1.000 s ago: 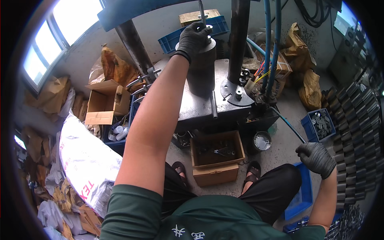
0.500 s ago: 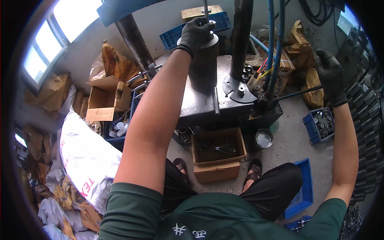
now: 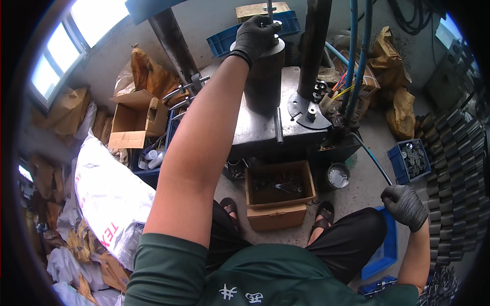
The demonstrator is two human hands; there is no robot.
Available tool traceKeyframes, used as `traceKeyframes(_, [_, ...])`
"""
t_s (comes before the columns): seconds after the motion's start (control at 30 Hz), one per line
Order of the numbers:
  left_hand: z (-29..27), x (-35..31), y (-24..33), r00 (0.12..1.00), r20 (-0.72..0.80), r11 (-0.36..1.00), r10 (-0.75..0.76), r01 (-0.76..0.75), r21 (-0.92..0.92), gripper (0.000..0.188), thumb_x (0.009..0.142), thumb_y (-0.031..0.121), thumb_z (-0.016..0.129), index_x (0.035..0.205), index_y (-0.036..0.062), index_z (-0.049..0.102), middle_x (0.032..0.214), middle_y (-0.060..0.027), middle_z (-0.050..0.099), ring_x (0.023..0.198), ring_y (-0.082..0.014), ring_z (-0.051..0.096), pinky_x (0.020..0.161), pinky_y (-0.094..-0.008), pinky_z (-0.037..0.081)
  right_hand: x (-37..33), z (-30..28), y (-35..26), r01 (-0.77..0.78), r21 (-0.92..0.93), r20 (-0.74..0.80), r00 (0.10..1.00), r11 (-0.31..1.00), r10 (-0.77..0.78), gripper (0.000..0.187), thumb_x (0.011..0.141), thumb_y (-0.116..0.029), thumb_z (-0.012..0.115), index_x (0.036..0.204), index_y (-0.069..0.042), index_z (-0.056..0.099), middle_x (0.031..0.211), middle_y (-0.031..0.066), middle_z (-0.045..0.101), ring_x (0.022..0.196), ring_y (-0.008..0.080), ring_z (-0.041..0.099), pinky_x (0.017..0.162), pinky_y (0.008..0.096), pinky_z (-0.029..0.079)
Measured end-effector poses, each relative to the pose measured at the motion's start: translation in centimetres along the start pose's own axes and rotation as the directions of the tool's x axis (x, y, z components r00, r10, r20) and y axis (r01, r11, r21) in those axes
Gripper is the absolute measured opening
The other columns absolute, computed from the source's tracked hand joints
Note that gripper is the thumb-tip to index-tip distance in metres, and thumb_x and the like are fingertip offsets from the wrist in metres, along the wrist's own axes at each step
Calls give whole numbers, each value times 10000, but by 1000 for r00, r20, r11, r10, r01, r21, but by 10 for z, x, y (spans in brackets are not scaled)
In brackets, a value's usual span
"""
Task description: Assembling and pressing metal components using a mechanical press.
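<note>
A lever-pressing step seems in hand: the press lever [image 3: 374, 159] is gripped by the right hand's [image 3: 406, 206] closed fingers, and a small metal part [image 3: 277, 24] atop the cylindrical block [image 3: 264, 84], apparently pinched by the left hand [image 3: 255, 39]. Steady alignment beneath the rod [image 3: 270, 7] is called for next.

A left post [image 3: 175, 46] and a right post [image 3: 312, 51] are flanking the cylinder [image 3: 263, 86], with bare table [image 3: 290, 87] lying open before the right one. A lever [image 3: 375, 164] is crossing the floor gap between bucket [image 3: 337, 176] and blue bin [image 3: 410, 161].
</note>
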State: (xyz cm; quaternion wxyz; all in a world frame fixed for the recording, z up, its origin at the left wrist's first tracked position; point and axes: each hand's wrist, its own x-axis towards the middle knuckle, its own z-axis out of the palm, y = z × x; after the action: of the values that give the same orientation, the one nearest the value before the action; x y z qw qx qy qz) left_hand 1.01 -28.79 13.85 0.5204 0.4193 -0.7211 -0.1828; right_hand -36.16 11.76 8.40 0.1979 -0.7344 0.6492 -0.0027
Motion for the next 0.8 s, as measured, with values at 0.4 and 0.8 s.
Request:
traceKeyframes(0.4, [1, -4, 9, 999, -2, 992, -34, 34, -124, 437, 864, 340, 850, 1180, 58, 745, 905, -113, 772, 746, -144, 751, 718, -284, 622, 3, -15, -8, -15, 112, -190, 981, 994, 36, 256, 861, -85, 629, 1068, 34, 721, 940, 210, 734, 890, 344, 737, 824, 414, 576])
traceKeyframes(0.8, [5, 6, -1, 996, -43, 991, -77, 81, 104, 520, 840, 455, 839, 1222, 114, 749, 991, -128, 787, 903, -214, 766, 913, -345, 589, 5, -16, -4, 57, 197, -288, 958, 979, 2, 244, 911, -83, 630, 1105, 44, 705, 961, 233, 725, 922, 363, 729, 837, 406, 573])
